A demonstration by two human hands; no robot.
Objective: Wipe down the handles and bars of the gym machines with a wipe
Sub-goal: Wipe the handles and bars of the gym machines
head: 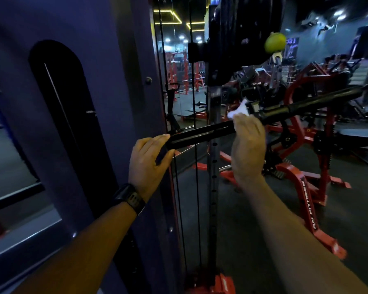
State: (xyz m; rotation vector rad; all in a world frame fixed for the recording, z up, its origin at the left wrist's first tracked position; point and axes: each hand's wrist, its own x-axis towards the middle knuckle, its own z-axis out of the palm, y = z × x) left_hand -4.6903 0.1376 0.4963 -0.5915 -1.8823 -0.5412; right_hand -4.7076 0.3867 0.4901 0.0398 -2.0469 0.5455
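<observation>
White wipe (239,111) bunched against the middle of the black pull bar (200,134), pressed there by the right hand (248,145), whose fingers curl over wipe and bar. The left hand (149,162) wraps the bar's near end, just beside the black cables (197,187). Risk, as I judge it: the bar seems to hang free, so a hard stroke could swing it or drag the wipe off at the collar ahead. Right fingertips hidden behind the bar, far end blurred among red machines (306,187), and the bar's attachment cannot be made out.
</observation>
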